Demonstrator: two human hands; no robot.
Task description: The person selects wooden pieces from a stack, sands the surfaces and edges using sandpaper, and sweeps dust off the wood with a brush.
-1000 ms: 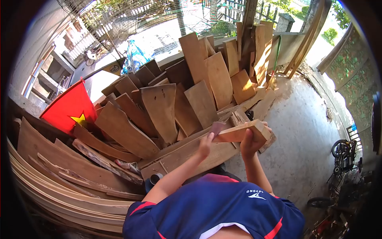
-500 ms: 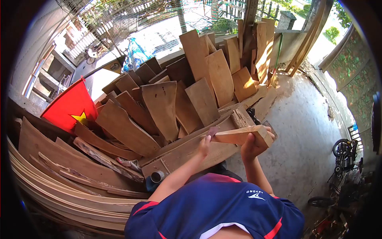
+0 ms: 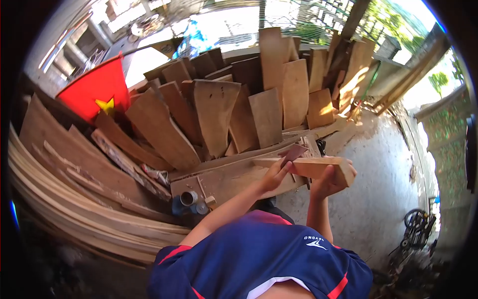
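My right hand (image 3: 327, 185) is wrapped round the thick end of a pale wooden block (image 3: 313, 168), which tapers toward the left. In my left hand (image 3: 275, 177) is a folded reddish-brown piece of sandpaper (image 3: 295, 153), pinched between the fingers. The sandpaper lies against the near side of the block, partway along it, and its upper part sticks up above the edge. Fingers hide where the paper meets the wood. Beneath both hands is a long wooden bench or plank (image 3: 234, 175).
Several wooden boards (image 3: 215, 114) lean in a row behind the bench. Long stacked planks (image 3: 74, 212) curve along the left, below a red flag (image 3: 94, 88). A metal cup (image 3: 188, 198) stands at the bench's near left. Concrete floor (image 3: 371, 164) and a black wheeled machine (image 3: 416, 229) are at right.
My left hand with the sandpaper has moved right along the block, from its thin end toward my right hand. The block has shifted slightly right, and the view has turned.
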